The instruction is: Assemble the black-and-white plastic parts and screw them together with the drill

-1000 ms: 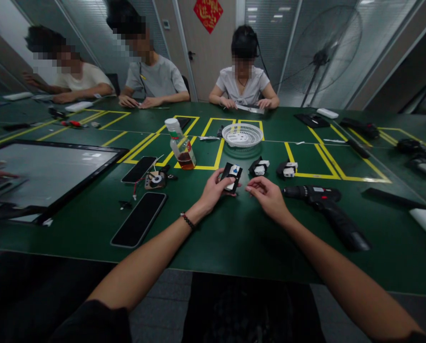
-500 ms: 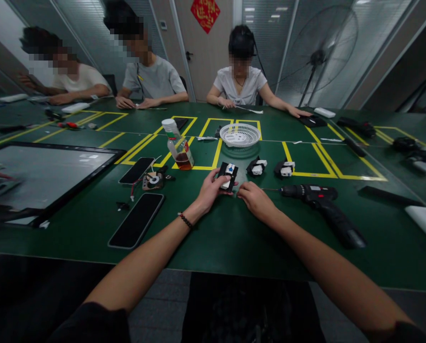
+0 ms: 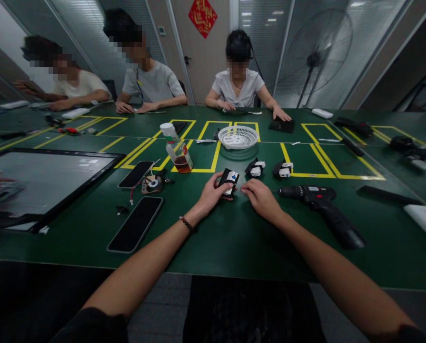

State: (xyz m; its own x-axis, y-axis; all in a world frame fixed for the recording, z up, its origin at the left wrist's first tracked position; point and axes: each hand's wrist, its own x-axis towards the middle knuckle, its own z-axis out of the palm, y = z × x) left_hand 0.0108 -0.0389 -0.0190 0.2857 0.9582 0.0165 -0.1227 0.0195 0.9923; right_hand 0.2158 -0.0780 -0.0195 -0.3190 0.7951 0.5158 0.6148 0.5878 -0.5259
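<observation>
My left hand grips a small black plate-like part, its thumb lying across a white piece with a blue mark on top. Just right of it, my right hand is closed in a pinch; anything between its fingertips is too small to make out. The two hands are apart, slightly above the green table. Beyond them sit two small black-and-white parts side by side. A black power drill lies right of my right hand, its thin bit pointing toward the fingers.
A bottle of reddish-brown liquid and a white plastic basket stand ahead. To the left lie two phones, a small wired device and a large framed panel. Several people sit across the table.
My right hand has drawn slightly away from the black part, which my left hand has tilted a little. Across the table, a person's hand has slid a flat black thing leftward.
</observation>
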